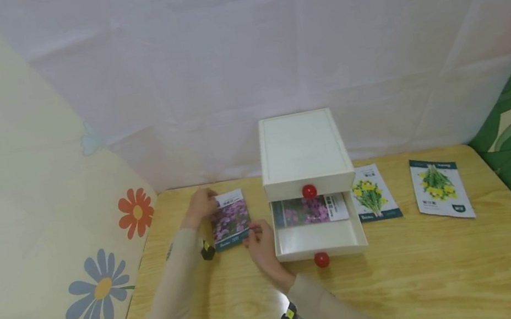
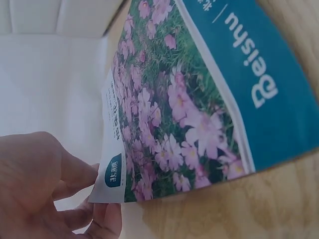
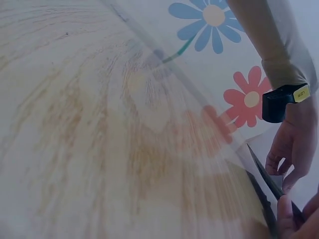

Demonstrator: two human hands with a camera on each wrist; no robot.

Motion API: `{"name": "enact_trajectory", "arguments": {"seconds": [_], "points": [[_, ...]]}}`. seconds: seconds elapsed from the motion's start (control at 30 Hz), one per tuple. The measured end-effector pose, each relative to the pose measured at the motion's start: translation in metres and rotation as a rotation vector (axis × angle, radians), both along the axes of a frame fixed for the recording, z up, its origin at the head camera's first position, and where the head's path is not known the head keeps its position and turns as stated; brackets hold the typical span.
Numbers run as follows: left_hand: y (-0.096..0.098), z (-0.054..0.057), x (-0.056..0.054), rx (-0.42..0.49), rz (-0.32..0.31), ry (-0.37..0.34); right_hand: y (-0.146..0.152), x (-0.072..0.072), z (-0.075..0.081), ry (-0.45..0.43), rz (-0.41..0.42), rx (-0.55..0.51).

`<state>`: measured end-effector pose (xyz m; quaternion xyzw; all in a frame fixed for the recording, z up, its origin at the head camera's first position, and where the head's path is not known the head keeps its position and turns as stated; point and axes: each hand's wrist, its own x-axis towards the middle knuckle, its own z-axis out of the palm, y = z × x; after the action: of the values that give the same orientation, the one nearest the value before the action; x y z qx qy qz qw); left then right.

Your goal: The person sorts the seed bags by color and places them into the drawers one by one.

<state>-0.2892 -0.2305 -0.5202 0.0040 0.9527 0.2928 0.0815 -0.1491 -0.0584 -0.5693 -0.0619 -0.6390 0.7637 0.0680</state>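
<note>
A flat seed packet [image 1: 230,220] printed with pink flowers and a teal band is held between both hands, left of a small white drawer unit. My left hand [image 1: 200,208] pinches its far left corner; in the left wrist view the thumb and fingers of that hand [image 2: 40,184] grip the white end. At the near right corner, my right hand [image 1: 261,242] pinches the edge between thumb and finger. Seen edge-on in the right wrist view, the packet [image 3: 269,181] is tilted up from the table, with the right fingertips [image 3: 285,211] on its near edge.
The white drawer unit [image 1: 301,146] has its lower drawer [image 1: 318,239] pulled out by a red knob [image 1: 321,259]. Inside lies another pink-flower packet [image 1: 311,210]. Two yellow-flower packets, one close beside the unit [image 1: 372,194] and one farther right [image 1: 441,188], lie on the wooden table [image 1: 429,271].
</note>
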Motion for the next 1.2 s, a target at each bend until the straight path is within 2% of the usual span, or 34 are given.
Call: {"name": "enact_trajectory", "arguments": {"seconds": [0.1,0.27,0.53,0.63,0.73,1.0,1.2], "points": [[-0.005,0.001,0.002,0.034,0.035,-0.011,0.0,0.001,0.001,0.005,0.01,0.005],[-0.015,0.002,0.007,0.065,0.056,-0.026,0.0,0.002,0.004,0.017,0.024,0.031],[-0.033,0.004,0.019,0.09,0.064,-0.018,0.0,0.0,0.006,0.022,0.03,0.068],[-0.039,0.002,0.025,0.133,0.057,-0.022,0.001,0.002,0.009,0.001,0.036,0.096],[-0.045,0.003,0.035,0.171,0.076,-0.033,0.002,0.007,0.011,-0.024,0.056,0.104],[-0.056,0.009,0.059,0.257,0.16,-0.074,0.003,0.022,0.016,-0.095,0.134,-0.023],[-0.058,0.012,0.074,0.307,0.2,-0.063,0.005,0.032,0.022,-0.139,0.209,-0.075]]}}
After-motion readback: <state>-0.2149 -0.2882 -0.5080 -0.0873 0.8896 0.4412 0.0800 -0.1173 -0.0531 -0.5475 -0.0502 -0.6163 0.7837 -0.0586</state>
